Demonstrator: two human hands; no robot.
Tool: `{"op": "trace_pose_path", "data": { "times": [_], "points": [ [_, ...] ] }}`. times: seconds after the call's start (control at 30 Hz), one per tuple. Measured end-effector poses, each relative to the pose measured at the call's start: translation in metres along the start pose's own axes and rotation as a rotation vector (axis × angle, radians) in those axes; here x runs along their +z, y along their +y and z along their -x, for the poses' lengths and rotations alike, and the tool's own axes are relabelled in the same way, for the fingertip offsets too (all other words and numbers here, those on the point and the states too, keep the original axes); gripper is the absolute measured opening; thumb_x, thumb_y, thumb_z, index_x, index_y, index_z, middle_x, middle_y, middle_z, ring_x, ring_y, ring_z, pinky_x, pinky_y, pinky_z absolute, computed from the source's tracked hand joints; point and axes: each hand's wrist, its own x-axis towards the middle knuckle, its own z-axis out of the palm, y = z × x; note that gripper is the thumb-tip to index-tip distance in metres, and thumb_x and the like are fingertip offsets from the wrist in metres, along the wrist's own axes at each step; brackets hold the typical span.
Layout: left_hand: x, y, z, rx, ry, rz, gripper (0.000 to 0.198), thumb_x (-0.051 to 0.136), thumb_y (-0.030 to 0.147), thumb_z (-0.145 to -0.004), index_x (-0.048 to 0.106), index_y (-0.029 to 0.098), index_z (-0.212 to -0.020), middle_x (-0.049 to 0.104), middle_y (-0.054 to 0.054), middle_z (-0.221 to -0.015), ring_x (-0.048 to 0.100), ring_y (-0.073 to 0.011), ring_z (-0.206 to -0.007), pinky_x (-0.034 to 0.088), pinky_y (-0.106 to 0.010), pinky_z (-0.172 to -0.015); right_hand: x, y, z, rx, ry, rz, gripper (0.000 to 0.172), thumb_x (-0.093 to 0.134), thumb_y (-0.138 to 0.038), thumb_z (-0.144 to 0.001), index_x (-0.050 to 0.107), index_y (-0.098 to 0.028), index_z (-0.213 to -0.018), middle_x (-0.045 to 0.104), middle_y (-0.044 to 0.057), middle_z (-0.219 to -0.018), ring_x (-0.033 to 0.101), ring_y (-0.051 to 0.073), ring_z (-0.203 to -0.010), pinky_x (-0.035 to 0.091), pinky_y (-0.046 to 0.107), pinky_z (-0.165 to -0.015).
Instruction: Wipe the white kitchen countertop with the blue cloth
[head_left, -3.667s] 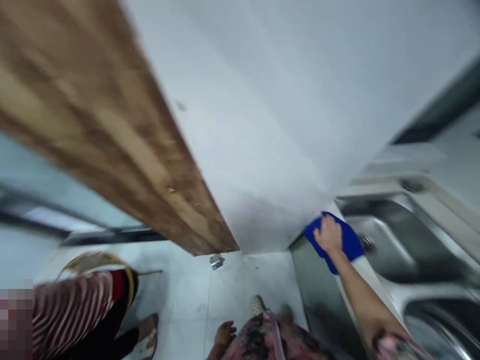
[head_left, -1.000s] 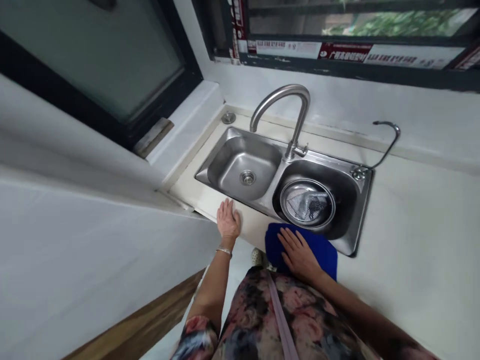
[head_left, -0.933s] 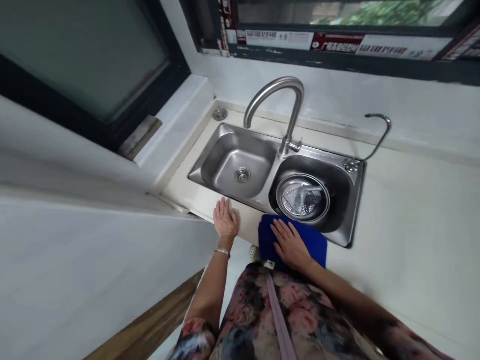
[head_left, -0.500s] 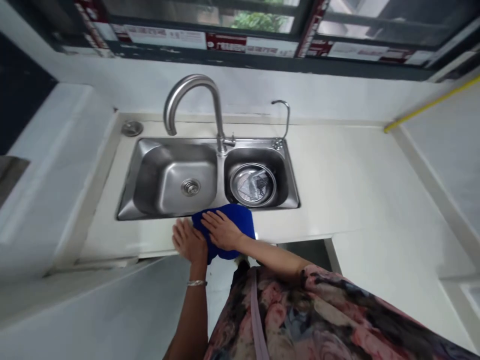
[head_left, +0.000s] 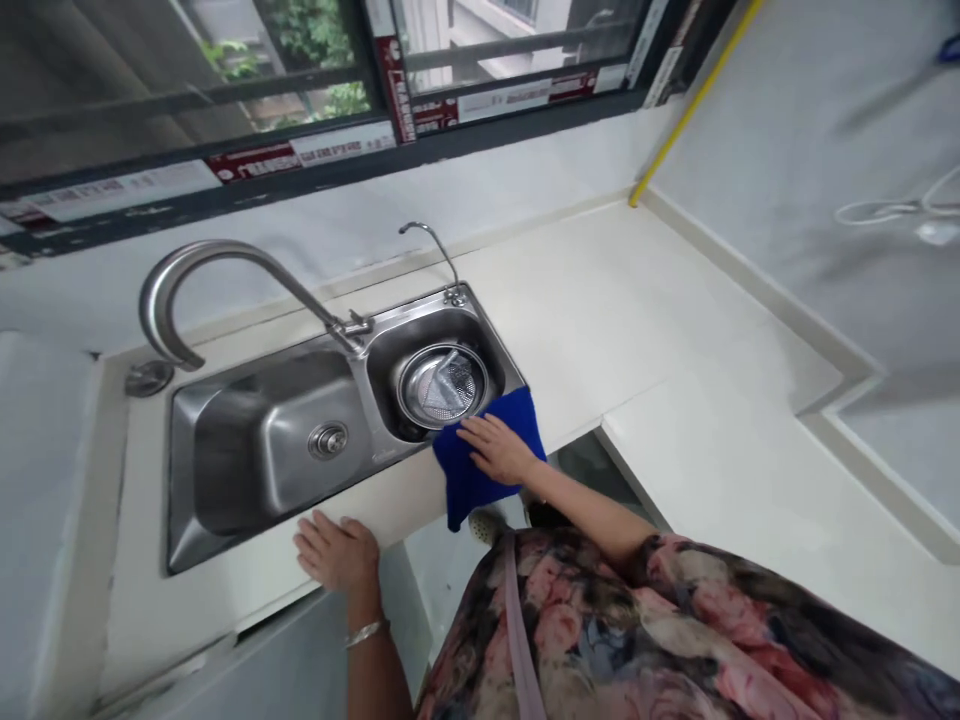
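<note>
Under my right hand (head_left: 501, 450) lies a blue cloth (head_left: 480, 490), pressed on the counter's front strip by the right basin, with one edge hanging over the front. The fingers of that hand are stretched out flat on the cloth. My left hand (head_left: 339, 552) rests open on the white countertop (head_left: 405, 495) in front of the left basin, holding nothing. The double steel sink (head_left: 292, 400) is just beyond both hands. In its right basin sits a round metal colander (head_left: 442, 386) with a clear plastic piece inside.
A large curved faucet (head_left: 225, 250) rises behind the sink, and a slim tap (head_left: 431, 235) stands at its back right corner. A drain strainer (head_left: 148, 378) lies at the back left. An open gap (head_left: 611, 470) shows below the counter's front edge. A yellow pipe (head_left: 694, 105) runs up the corner.
My view has turned to the right. The right hand has slid the cloth rightward along the counter edge, away from the left hand, which stays on the counter by the left basin.
</note>
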Motion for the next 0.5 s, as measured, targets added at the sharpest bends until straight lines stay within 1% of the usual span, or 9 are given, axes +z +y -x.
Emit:
{"op": "trace_pose_path", "data": {
  "times": [0.1, 0.17, 0.27, 0.33, 0.4, 0.43, 0.5],
  "points": [
    [-0.003, 0.002, -0.003, 0.023, 0.004, -0.017, 0.067, 0.04, 0.036, -0.102, 0.05, 0.002, -0.159, 0.047, -0.033, -0.165, 0.039, -0.0465, -0.159, 0.035, -0.073, -0.125, -0.024, 0.049, 0.029, 0.156, 0.098, 0.04, 0.058, 0.044, -0.032, -0.109, 0.047, -0.017, -0.165, 0.046, 0.013, -0.171, 0.037, 0.026, -0.162, 0.024, 0.057, -0.138],
    [-0.006, 0.001, -0.006, 0.033, -0.012, -0.042, 0.068, 0.041, 0.035, -0.1, 0.05, 0.002, -0.159, 0.048, -0.035, -0.163, 0.041, -0.0479, -0.158, 0.037, -0.074, -0.123, -0.04, 0.081, 0.051, 0.25, 0.163, 0.077, 0.058, 0.041, -0.032, -0.109, 0.047, -0.017, -0.165, 0.044, 0.013, -0.172, 0.037, 0.026, -0.162, 0.025, 0.057, -0.137],
    [-0.009, 0.0, -0.014, 0.039, -0.06, -0.112, 0.069, 0.042, 0.035, -0.097, 0.051, 0.002, -0.158, 0.051, -0.035, -0.158, 0.047, -0.049, -0.152, 0.044, -0.073, -0.117, -0.061, 0.123, 0.083, 0.411, 0.243, 0.132, 0.059, 0.038, -0.032, -0.109, 0.046, -0.016, -0.165, 0.039, 0.012, -0.175, 0.035, 0.027, -0.163, 0.024, 0.057, -0.137],
    [-0.009, 0.005, -0.019, 0.069, -0.125, -0.158, 0.07, 0.042, 0.037, -0.095, 0.056, -0.003, -0.151, 0.056, -0.039, -0.149, 0.052, -0.0523, -0.145, 0.048, -0.073, -0.111, -0.072, 0.146, 0.103, 0.53, 0.271, 0.16, 0.06, 0.035, -0.033, -0.11, 0.045, -0.014, -0.165, 0.037, 0.013, -0.176, 0.034, 0.028, -0.164, 0.024, 0.056, -0.137],
    [-0.004, 0.021, -0.021, 0.169, -0.211, -0.165, 0.071, 0.042, 0.04, -0.095, 0.061, -0.01, -0.142, 0.058, -0.043, -0.143, 0.052, -0.0557, -0.142, 0.048, -0.075, -0.109, -0.082, 0.168, 0.126, 0.628, 0.284, 0.181, 0.06, 0.033, -0.035, -0.11, 0.045, -0.013, -0.166, 0.036, 0.013, -0.176, 0.033, 0.028, -0.164, 0.023, 0.055, -0.137],
    [0.0, 0.033, -0.019, 0.238, -0.252, -0.149, 0.071, 0.042, 0.041, -0.095, 0.062, -0.01, -0.14, 0.057, -0.044, -0.144, 0.05, -0.0561, -0.144, 0.046, -0.075, -0.111, -0.086, 0.18, 0.139, 0.67, 0.294, 0.19, 0.061, 0.033, -0.036, -0.111, 0.044, -0.013, -0.166, 0.036, 0.013, -0.176, 0.033, 0.029, -0.164, 0.023, 0.055, -0.137],
    [0.013, 0.064, -0.013, 0.37, -0.319, -0.094, 0.068, 0.042, 0.039, -0.098, 0.063, -0.007, -0.143, 0.051, -0.041, -0.155, 0.043, -0.0525, -0.153, 0.04, -0.072, -0.12, -0.095, 0.204, 0.173, 0.765, 0.33, 0.21, 0.062, 0.032, -0.037, -0.11, 0.045, -0.011, -0.165, 0.038, 0.015, -0.175, 0.034, 0.031, -0.163, 0.023, 0.056, -0.136]
  ]
}}
